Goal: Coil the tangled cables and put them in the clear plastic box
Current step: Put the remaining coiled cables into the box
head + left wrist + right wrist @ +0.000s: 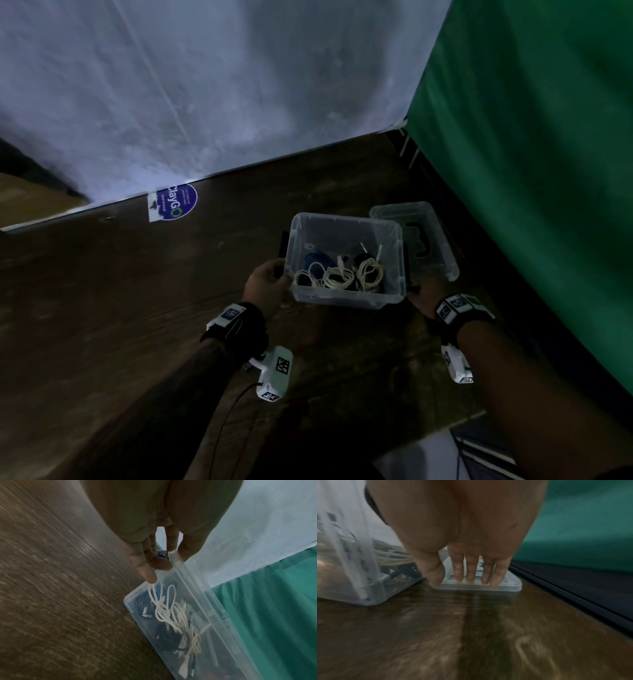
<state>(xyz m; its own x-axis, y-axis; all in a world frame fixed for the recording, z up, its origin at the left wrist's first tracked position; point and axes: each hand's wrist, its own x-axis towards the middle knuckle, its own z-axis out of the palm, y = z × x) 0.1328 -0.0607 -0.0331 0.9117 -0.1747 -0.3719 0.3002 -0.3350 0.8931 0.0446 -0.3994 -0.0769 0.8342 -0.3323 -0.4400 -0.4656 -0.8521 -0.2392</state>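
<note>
Open wooden tabletop (137,291) lies left of the left hand's fingers (147,568); the clear box (346,298) blocks their right. Beyond the right hand's fingertips (458,573), the lid (513,586) and green curtain (531,171) crowd in.

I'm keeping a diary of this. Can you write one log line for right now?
cables: coiled, in clear box | left hand: grips box edge | right hand: reaching to lid | box: open

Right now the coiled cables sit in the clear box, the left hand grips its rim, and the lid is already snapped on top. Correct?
Not quite. The lid is off, lying on the table beside the clear box, as the head view shows. The coiled cables are inside and the left hand grips the rim.
</note>
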